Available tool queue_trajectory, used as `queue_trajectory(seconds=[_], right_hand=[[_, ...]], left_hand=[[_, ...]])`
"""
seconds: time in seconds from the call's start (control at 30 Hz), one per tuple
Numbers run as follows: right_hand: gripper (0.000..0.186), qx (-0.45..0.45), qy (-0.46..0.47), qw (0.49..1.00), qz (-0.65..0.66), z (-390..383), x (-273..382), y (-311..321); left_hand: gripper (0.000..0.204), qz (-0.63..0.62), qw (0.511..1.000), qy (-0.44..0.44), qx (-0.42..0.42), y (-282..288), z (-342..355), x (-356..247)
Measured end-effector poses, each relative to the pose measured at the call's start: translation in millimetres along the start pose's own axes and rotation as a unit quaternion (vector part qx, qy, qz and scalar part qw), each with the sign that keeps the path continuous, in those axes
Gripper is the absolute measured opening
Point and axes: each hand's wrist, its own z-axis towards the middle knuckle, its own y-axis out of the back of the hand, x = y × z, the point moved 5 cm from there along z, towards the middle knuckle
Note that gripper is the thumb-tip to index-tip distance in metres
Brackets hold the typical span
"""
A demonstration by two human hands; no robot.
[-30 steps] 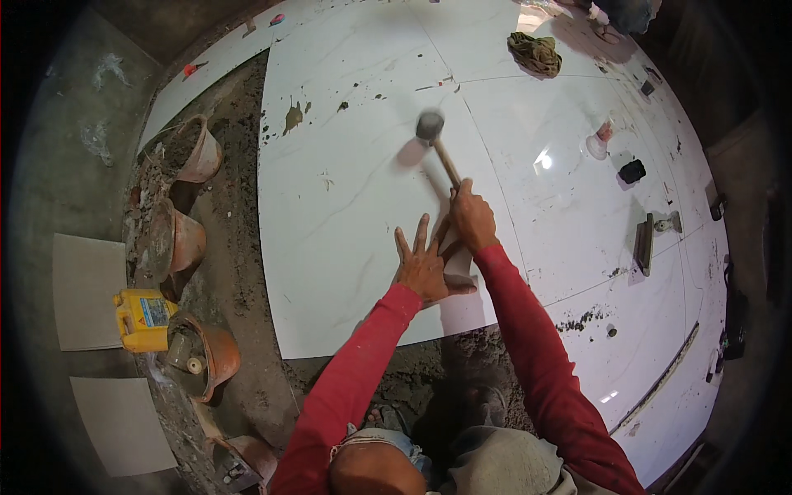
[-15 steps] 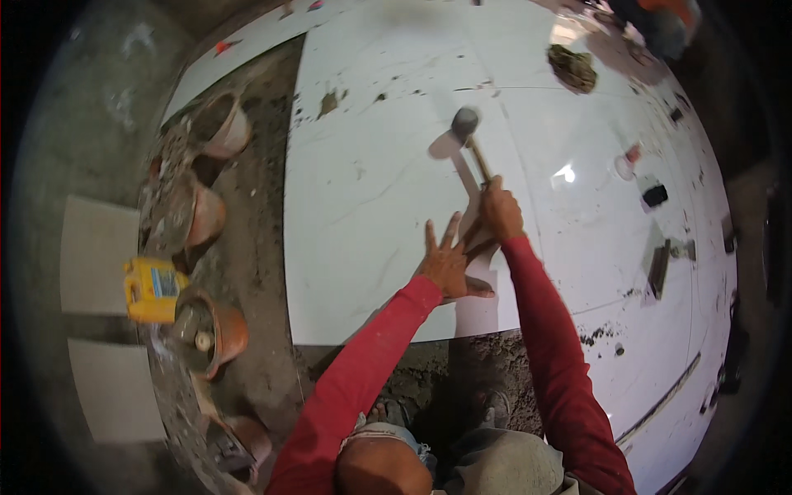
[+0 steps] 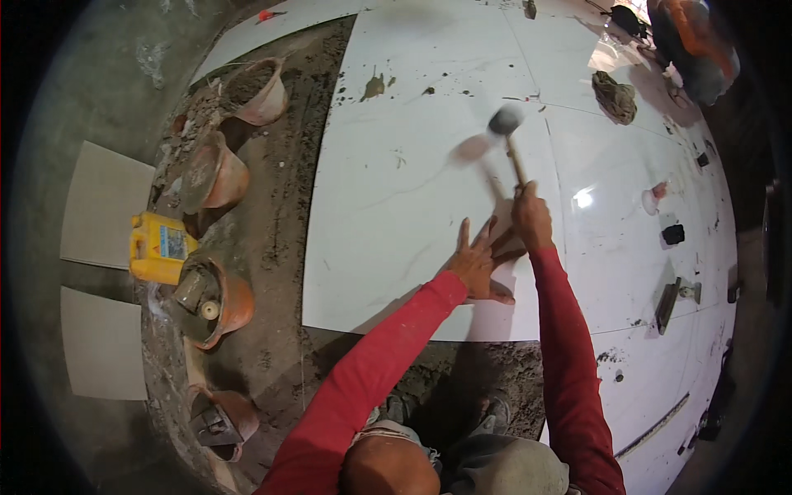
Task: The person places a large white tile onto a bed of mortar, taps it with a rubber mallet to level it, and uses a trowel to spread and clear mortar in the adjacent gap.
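Note:
A large white marbled tile lies in front of me, its near edge beside wet mortar. Flat on this tile, fingers spread, rests my left hand. My right hand is wrapped round the wooden handle of a rubber mallet. The mallet's dark head is slightly blurred and raised above the tile, with its shadow to the left. Both arms wear red sleeves, and my right wrist is just right of my left hand's fingers.
Several mortar buckets and a yellow jug line the left side. On the right tiles lie a trowel-like tool, a black block, a suction cup and a crumpled cloth. Another person is at the far right.
The whole view has shifted, so the tile and buckets sit further right. My right hand still grips the mallet, and my left hand stays flat on the tile.

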Motion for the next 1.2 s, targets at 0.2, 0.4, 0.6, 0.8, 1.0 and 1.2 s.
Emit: queue_trajectory(seconds=[0.2,0.4,0.6,0.8,1.0,1.2], right_hand=[[0.029,-0.056,-0.05,0.985,0.154,4.6,35.8,32.5],[0.028,-0.065,-0.003,0.987,0.144,14.3,72.3,44.1],[0.027,0.0,-0.013,0.999,0.041,14.1,36.3,9.1],[0.031,0.044,0.009,0.999,0.023,13.5,22.5,2.1],[0.033,0.003,0.025,0.974,0.223,-13.0,120.9,31.6],[0.029,0.01,0.056,0.998,0.016,2.8,74.1,-5.9]], left_hand=[[0.109,-0.059,0.984,-0.055,-0.159,-5.0,-5.0,3.6],[0.108,-0.051,0.995,-0.022,-0.08,-10.6,-5.6,13.3],[0.115,-0.05,0.98,-0.06,-0.18,-3.4,1.5,-0.9],[0.113,-0.053,0.991,-0.038,-0.116,-0.3,11.5,-10.4],[0.105,-0.063,0.998,0.01,-0.02,-14.0,-3.1,18.6],[0.089,-0.102,0.961,0.101,-0.237,-22.2,-78.6,60.3]])
